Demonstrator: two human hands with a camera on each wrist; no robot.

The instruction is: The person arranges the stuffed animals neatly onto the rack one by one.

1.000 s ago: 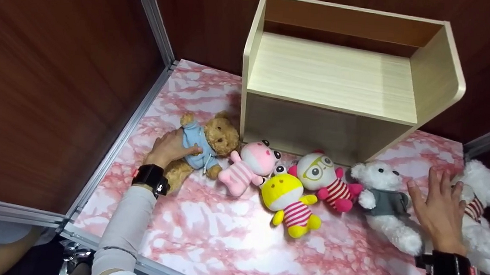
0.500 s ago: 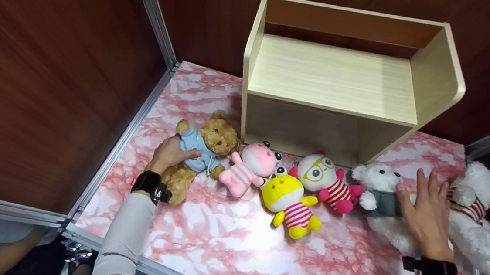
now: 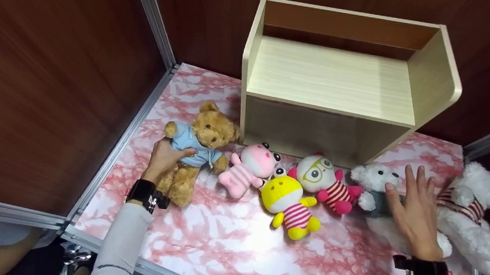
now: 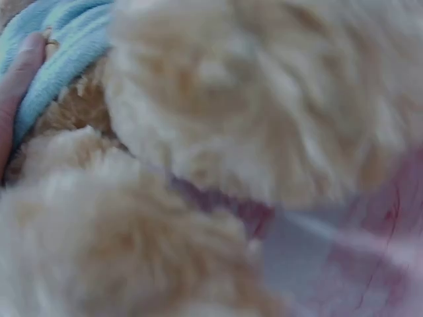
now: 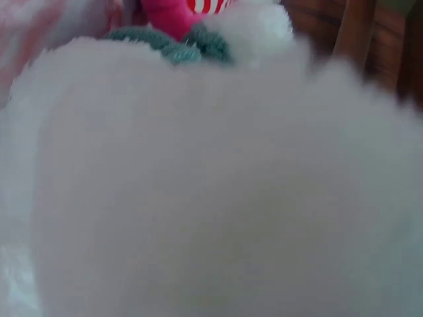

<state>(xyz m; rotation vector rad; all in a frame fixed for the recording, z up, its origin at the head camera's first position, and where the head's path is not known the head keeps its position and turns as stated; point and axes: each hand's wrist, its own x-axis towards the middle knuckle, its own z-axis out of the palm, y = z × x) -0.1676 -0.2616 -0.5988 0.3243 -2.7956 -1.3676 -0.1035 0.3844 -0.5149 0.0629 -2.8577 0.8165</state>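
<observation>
My left hand (image 3: 165, 156) grips a brown teddy bear (image 3: 209, 130) in a light blue hoodie by its body and holds it tilted up at the left of the pink marbled table (image 3: 218, 249). In the left wrist view, brown fur and the blue hoodie (image 4: 59, 59) fill the frame, with one finger (image 4: 16, 86) on the cloth. My right hand (image 3: 412, 205) lies with straight fingers on a white bear in a grey sweater (image 3: 373, 179). In the right wrist view, that bear's white fur (image 5: 198, 198) blocks nearly everything.
Between the hands lie a pink striped toy (image 3: 249, 166), a yellow striped toy (image 3: 288, 197) and a white toy with green glasses (image 3: 319, 171). A second white bear (image 3: 477, 217) lies at the far right. An open wooden shelf box (image 3: 333, 74) stands behind. Brown walls close in on the left and back.
My left hand has raised the brown bear and shifted it left and back. My right hand has slid left off the far white bear onto the grey-sweater bear.
</observation>
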